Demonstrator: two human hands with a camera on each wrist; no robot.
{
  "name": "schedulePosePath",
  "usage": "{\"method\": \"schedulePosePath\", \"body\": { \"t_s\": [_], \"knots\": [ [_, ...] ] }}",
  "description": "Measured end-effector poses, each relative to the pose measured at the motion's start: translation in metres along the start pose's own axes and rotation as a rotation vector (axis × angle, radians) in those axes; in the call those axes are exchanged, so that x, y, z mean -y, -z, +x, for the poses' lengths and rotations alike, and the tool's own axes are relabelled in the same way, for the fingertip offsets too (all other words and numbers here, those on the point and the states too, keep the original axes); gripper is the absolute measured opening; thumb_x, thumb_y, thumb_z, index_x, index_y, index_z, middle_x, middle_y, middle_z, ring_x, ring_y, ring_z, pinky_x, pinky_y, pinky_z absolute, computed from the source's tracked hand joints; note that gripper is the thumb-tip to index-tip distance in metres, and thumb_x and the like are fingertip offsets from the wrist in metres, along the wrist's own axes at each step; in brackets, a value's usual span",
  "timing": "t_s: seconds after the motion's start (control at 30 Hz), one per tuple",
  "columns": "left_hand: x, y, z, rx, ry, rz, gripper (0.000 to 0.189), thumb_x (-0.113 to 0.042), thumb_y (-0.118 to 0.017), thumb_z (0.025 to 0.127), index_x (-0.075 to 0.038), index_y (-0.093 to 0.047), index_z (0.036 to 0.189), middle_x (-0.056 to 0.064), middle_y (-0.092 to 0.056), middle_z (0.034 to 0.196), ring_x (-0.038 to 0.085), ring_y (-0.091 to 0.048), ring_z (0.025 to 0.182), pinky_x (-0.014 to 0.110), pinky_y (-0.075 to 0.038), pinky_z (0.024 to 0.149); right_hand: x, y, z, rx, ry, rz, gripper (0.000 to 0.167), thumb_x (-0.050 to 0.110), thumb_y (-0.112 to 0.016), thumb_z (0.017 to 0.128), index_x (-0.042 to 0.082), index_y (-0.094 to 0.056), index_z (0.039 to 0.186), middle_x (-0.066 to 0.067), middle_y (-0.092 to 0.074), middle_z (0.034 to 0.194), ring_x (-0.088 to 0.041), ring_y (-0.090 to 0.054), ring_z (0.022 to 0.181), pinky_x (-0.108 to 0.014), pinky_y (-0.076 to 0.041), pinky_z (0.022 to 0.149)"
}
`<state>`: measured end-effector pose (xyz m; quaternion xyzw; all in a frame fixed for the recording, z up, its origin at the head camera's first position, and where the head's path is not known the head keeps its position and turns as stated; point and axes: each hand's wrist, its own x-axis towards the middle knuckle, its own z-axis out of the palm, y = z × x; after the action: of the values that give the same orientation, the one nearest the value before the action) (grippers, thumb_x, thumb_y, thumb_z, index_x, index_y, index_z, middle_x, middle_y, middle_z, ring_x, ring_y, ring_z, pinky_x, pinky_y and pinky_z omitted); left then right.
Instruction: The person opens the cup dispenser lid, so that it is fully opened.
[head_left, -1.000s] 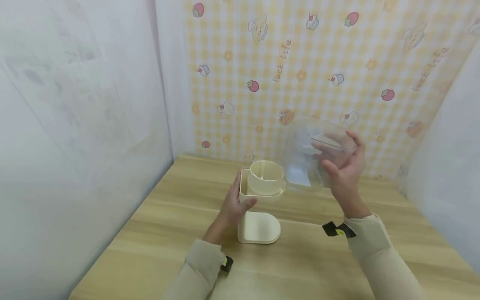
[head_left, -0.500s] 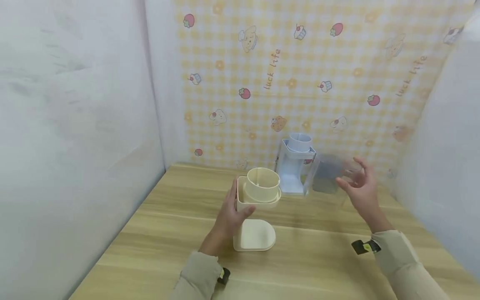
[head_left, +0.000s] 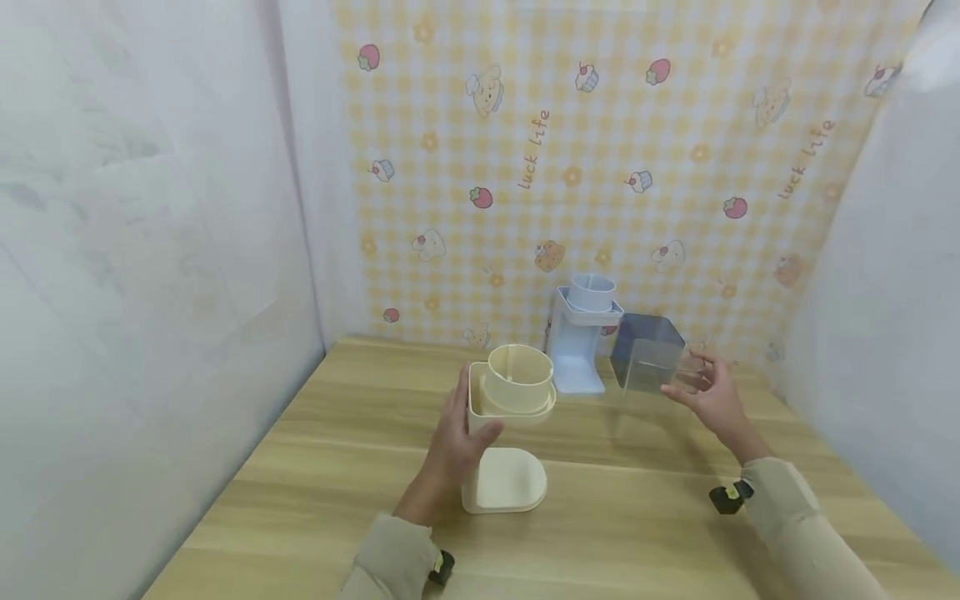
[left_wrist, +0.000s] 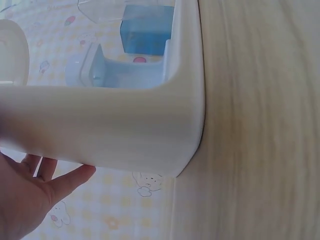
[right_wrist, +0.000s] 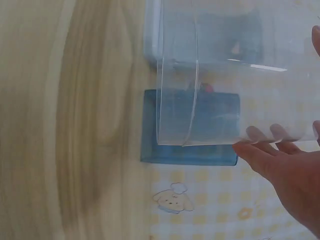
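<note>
My left hand (head_left: 452, 437) grips the back of a cream plastic stand (head_left: 510, 482) on the table. Its upper holder has a round cup-like ring in it, and a flat rounded base lies below. In the left wrist view the fingers lie along the wall of the stand (left_wrist: 110, 125). My right hand (head_left: 716, 408) holds a clear plastic cover (head_left: 651, 360) by its sides, thumb in front and fingers behind. The cover (right_wrist: 225, 55) is see-through, and its rim is low over the table in the right wrist view.
A pale blue stand (head_left: 576, 354) of like shape stands at the back, near the patterned backdrop (head_left: 570, 125). Right of it is a see-through dark blue box (head_left: 630, 333), partly behind the clear cover. White sheets (head_left: 150, 250) hang at both sides of the wooden table (head_left: 337, 467).
My right hand has brought the clear cover down and to the right, away from in front of the blue stand, to before the blue box. My left hand keeps its grip on the cream stand.
</note>
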<state>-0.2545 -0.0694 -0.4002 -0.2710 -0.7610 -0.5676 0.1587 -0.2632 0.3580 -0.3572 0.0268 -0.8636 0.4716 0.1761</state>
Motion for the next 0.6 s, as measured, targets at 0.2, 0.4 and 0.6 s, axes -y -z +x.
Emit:
{"method": "schedulePosePath", "body": {
  "t_s": [0.2, 0.4, 0.6],
  "knots": [
    [0.0, -0.005, 0.0, -0.013, -0.033, 0.03, 0.095, -0.065, -0.054, 0.091, -0.021, -0.007, 0.161, 0.016, -0.045, 0.14, 0.031, -0.047, 0.116, 0.057, -0.047, 0.093, -0.023, -0.002, 0.003, -0.009, -0.022, 0.041, 0.096, 0.019, -0.073, 0.092, -0.001, -0.003, 0.155, -0.038, -0.024, 0.151, -0.052, -0.041, 0.129, -0.01, -0.048, 0.081],
    [-0.001, -0.004, 0.001, -0.006, -0.012, 0.039, 0.097, -0.067, -0.055, 0.09, -0.019, -0.008, 0.161, 0.017, -0.042, 0.145, 0.035, -0.044, 0.123, 0.061, -0.044, 0.096, -0.036, 0.0, 0.011, 0.026, -0.052, 0.043, 0.1, 0.023, -0.072, 0.093, 0.0, 0.003, 0.156, -0.034, -0.009, 0.158, -0.055, -0.025, 0.138, -0.062, -0.03, 0.11],
    [0.004, -0.006, 0.001, -0.016, -0.047, 0.023, 0.096, -0.066, -0.054, 0.091, -0.021, -0.007, 0.161, 0.014, -0.047, 0.138, 0.032, -0.047, 0.117, 0.06, -0.045, 0.094, -0.045, 0.001, 0.011, 0.087, -0.034, 0.049, 0.1, 0.019, -0.073, 0.091, 0.001, 0.0, 0.157, -0.033, -0.01, 0.159, -0.059, -0.02, 0.138, -0.073, -0.024, 0.105]
  ]
}}
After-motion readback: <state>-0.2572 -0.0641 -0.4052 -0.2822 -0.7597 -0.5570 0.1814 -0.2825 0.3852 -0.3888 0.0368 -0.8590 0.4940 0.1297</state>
